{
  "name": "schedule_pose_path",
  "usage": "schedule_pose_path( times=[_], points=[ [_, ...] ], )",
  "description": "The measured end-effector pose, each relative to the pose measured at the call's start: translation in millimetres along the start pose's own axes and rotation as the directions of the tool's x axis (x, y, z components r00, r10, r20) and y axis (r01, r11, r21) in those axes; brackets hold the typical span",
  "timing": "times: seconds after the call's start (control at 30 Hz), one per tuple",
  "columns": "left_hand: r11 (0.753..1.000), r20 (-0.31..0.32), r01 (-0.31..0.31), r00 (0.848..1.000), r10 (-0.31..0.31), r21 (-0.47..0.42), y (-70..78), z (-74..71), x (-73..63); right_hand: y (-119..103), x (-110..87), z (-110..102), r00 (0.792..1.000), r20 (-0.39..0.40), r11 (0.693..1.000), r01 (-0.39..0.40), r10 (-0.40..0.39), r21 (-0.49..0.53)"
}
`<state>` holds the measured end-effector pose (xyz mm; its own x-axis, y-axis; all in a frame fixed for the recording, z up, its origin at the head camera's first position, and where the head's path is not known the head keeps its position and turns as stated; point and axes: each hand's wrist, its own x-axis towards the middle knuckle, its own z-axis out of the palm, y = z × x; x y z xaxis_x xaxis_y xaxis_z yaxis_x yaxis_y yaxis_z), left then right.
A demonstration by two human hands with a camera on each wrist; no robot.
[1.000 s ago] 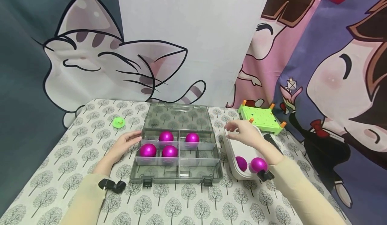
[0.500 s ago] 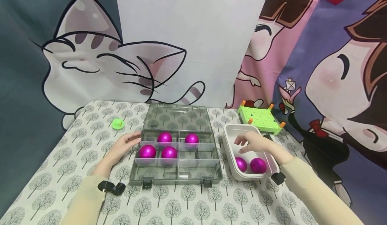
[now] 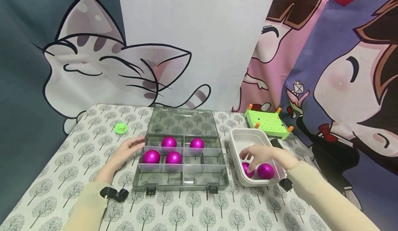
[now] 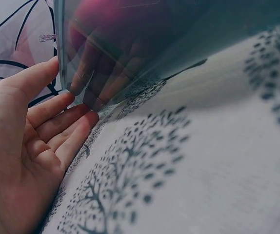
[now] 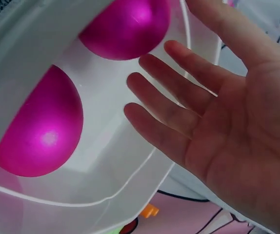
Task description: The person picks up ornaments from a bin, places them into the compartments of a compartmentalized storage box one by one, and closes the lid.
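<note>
In the head view, my left hand (image 3: pixel 125 151) rests its fingertips at the left side of a grey see-through divided box (image 3: pixel 183 188), its fingers loosely extended. Several shiny magenta balls (image 3: pixel 151 158) sit in the box's back and middle compartments. My right hand (image 3: pixel 261 155) reaches down into a white tub (image 3: pixel 240 177). Its fingers are at the left magenta ball (image 3: pixel 249 174), partly covering it, while the right ball (image 3: pixel 266 172) lies beside it. The right wrist view shows the fingers spread and fairly straight, close to one ball (image 5: pixel 132 29) without wrapping round it.
A green toy duck (image 3: pixel 121 128) stands on the tree-print cloth, back left of the box. Behind the tub is a lime-green pegged toy (image 3: pixel 267 120) with orange legs. The box's see-through lid (image 3: pixel 183 121) lies back, away from me. Cartoon curtains hang behind the table.
My right hand has come down from above the tub's back part and moved forward, toward me, to the left ball. The left hand stays at the box.
</note>
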<state>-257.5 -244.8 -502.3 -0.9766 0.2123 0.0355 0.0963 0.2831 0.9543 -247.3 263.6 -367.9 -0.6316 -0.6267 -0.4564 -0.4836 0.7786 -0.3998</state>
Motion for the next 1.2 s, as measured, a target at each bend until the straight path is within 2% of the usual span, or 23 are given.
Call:
schedule_pose_path(
  times=[0.17,0.37,0.57,0.8,1.07,1.2],
  points=[
    [1.000,-0.002,0.001,1.000,-0.001,0.006,0.1,0.4,0.0,-3.2,4.6,4.2,0.995,0.094,0.999,-0.017,0.015,0.027],
    [1.000,-0.004,0.008,1.000,-0.008,0.008,0.6,1.3,-0.4,-4.0,10.3,6.7,0.990,0.136,0.997,-0.045,0.037,0.059],
    [1.000,-0.003,-0.002,1.000,0.002,0.003,1.4,0.7,-0.5,-5.4,15.7,7.0,0.987,0.151,0.998,-0.058,0.055,0.014],
    [1.000,-0.007,0.004,1.000,-0.003,0.003,-0.5,0.6,0.0,-8.0,18.8,10.7,0.972,0.172,0.982,-0.176,0.162,0.068],
    [1.000,-0.005,-0.011,1.000,0.011,-0.002,0.5,0.4,-1.2,-9.8,18.2,12.2,0.973,0.166,0.984,-0.171,0.159,0.059],
    [1.000,-0.003,-0.004,1.000,0.004,0.002,0.6,0.6,-0.7,-8.0,17.8,12.2,0.977,0.162,0.989,-0.144,0.135,0.045]
  ],
)
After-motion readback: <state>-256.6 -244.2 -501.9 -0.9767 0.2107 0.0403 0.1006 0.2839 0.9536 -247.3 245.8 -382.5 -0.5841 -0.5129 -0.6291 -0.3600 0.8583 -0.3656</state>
